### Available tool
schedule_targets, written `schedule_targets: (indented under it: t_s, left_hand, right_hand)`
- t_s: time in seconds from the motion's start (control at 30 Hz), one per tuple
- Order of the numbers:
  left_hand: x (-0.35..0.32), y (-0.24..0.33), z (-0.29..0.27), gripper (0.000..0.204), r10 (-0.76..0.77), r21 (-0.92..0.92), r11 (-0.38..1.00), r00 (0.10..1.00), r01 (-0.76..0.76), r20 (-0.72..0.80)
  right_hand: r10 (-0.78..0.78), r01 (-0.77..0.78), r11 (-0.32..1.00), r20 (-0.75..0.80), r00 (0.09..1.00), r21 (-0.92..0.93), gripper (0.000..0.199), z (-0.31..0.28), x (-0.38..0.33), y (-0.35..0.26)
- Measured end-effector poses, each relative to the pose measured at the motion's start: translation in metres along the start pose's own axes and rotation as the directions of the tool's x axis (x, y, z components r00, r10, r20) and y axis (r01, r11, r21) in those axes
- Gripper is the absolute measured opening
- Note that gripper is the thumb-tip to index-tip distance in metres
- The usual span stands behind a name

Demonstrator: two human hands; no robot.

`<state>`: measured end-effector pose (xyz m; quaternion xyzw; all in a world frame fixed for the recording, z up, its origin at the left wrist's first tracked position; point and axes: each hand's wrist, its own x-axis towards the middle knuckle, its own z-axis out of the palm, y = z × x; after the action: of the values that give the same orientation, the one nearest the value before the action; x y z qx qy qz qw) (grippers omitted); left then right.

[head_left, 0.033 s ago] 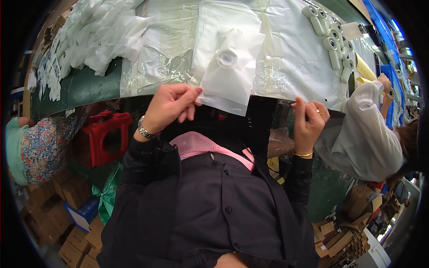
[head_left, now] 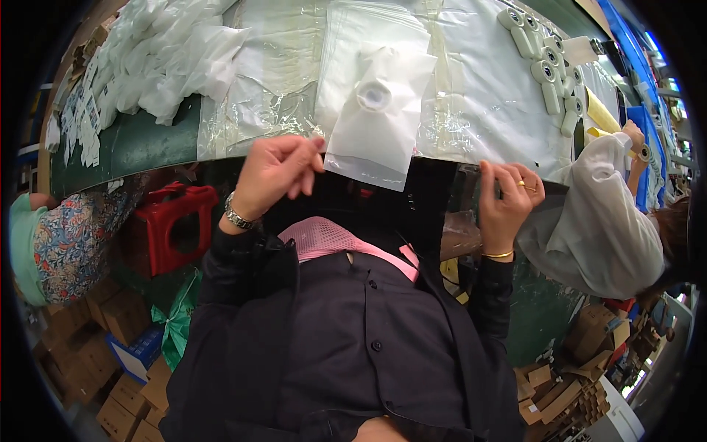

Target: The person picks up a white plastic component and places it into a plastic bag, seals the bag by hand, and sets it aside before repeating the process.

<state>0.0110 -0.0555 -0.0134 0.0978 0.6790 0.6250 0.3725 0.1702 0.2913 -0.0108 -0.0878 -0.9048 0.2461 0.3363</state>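
A translucent white plastic bag (head_left: 383, 140) lies on the table in front of me, its near end hanging past the edge. Through it shows a white device with a round end (head_left: 374, 96). Beside the bag's near left corner is my left hand (head_left: 280, 171), thumb and forefinger pressed together; anything pinched there is too small to make out. My right hand (head_left: 508, 199) is raised at the table edge to the right of the bag, fingers loosely bent and apart, holding nothing visible. Under the filled bag lies a stack of flat bags (head_left: 335, 55).
Filled white bags (head_left: 166, 59) are heaped at the far left, near printed tags (head_left: 87, 121). Several white handheld devices (head_left: 549, 74) lie at the right. A co-worker in a pale top (head_left: 596, 221) sits right. A red stool (head_left: 173, 225) and cardboard boxes (head_left: 121, 317) stand lower left.
My left hand has moved slightly left from the bag's corner. The fingers of my right hand have spread a little. The bag's near end has shifted slightly left.
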Motion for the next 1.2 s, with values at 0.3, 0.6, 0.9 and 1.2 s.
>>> schedule_targets:
  t_s: [0.3,0.6,0.9,1.2]
  left_hand:
    - [0.011,0.008,0.014,0.046,0.838,0.799,0.266,0.539,-0.539,0.085]
    - [0.033,-0.004,0.020,0.037,0.818,0.736,0.202,0.525,-0.646,0.236]
    - [0.055,0.005,0.048,0.009,0.790,0.649,0.542,0.586,-0.533,-0.179]
    - [0.080,0.007,0.059,0.021,0.550,0.386,0.829,0.717,-0.405,-0.429]
  right_hand:
    - [-0.205,0.203,0.978,0.049,0.978,0.039,0.033,0.034,-0.006,-0.034]
    - [-0.504,0.491,0.864,0.176,0.845,0.117,0.031,0.064,0.019,-0.046]
    - [0.012,-0.062,0.928,0.137,0.991,0.367,0.008,0.085,0.025,-0.055]
    - [0.290,-0.325,0.890,0.153,0.945,0.320,0.029,0.104,0.036,-0.056]
